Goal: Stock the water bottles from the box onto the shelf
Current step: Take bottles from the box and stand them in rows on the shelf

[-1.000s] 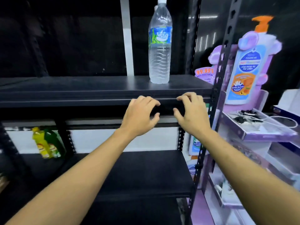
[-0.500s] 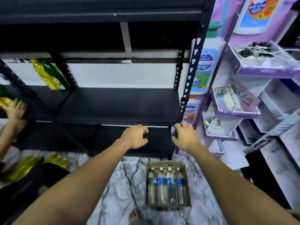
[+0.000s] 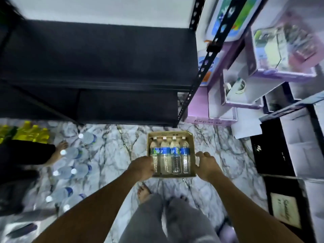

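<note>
Down low, left hand (image 3: 142, 168): at left wall of the brown cardboard box (image 3: 168, 134); fingers hidden, grip unclear.
Right hand (image 3: 205, 164): fingers loose, beside right wall.
Clear plastic water bottles (image 3: 169, 155): four flat in box; likely heavy, slick; grab mid-body.
Black metal shelf (image 3: 98, 55): just beyond.

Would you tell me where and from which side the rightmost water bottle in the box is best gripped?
Grip the rightmost water bottle around its clear lower body, coming from above: it appears to lie flat, cap toward the shelf, wedged between the neighbouring bottle and the box wall, so only its upper side is free.
</note>
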### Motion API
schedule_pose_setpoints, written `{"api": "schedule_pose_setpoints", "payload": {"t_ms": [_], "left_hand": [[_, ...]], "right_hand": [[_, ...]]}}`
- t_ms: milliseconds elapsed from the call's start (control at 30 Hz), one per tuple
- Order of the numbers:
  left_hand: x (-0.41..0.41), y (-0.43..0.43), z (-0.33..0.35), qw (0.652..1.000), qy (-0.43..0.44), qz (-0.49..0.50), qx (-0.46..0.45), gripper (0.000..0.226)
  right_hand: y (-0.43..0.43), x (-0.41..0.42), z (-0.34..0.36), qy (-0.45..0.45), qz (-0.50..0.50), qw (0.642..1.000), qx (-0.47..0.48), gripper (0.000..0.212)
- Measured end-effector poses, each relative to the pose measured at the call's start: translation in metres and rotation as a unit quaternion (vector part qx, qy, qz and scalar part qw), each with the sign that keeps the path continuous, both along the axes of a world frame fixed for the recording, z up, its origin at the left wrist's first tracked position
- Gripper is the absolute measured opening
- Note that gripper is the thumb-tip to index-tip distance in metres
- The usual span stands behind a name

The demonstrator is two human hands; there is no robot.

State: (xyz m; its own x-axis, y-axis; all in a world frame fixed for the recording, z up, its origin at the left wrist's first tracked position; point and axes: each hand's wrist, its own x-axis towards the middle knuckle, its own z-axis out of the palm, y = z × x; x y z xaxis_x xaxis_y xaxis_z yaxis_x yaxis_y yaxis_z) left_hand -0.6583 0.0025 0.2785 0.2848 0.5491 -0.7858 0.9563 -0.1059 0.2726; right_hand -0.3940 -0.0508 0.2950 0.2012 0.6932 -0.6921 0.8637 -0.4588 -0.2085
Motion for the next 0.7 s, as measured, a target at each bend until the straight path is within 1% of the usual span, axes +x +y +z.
{"api": "schedule_pose_setpoints", "payload": {"t_ms": [67, 200, 300, 367, 467, 533, 600, 700], "left_hand": [[0.004, -0.011, -0.019, 1.000, -0.001, 0.020, -0.018, 0.049], [0.021, -0.029, -0.074, 0.996, 0.001, 0.074, -0.042, 0.055], [0.038, -0.029, -0.120, 0.994, -0.003, 0.107, -0.034, 0.042], [0.051, -0.027, -0.157, 0.993, -0.013, 0.113, -0.029, 0.039], [0.068, -0.020, -0.225, 0.994, -0.019, 0.105, -0.034, 0.045], [0.076, -0.012, -0.276, 0.994, -0.020, 0.101, -0.020, 0.050], [0.083, 0.001, -0.327, 0.995, -0.023, 0.096, 0.009, 0.048], [0.094, 0.028, -0.401, 0.990, -0.037, 0.124, 0.047, 0.051]], "right_hand": [[-0.003, 0.005, -0.018, 0.017, -0.015, 1.000, -0.018, 0.056], [0.000, 0.016, -0.078, 0.050, -0.031, 0.996, -0.068, 0.058], [0.007, 0.023, -0.133, 0.068, -0.025, 0.993, -0.092, 0.060], [0.013, 0.027, -0.177, 0.070, -0.013, 0.993, -0.096, 0.061], [0.027, 0.028, -0.244, 0.066, -0.004, 0.994, -0.082, 0.054], [0.040, 0.028, -0.294, 0.063, 0.004, 0.995, -0.071, 0.050], [0.054, 0.030, -0.351, 0.055, 0.008, 0.997, -0.051, 0.048], [0.078, 0.029, -0.425, 0.047, 0.017, 0.999, -0.005, 0.058]]}}
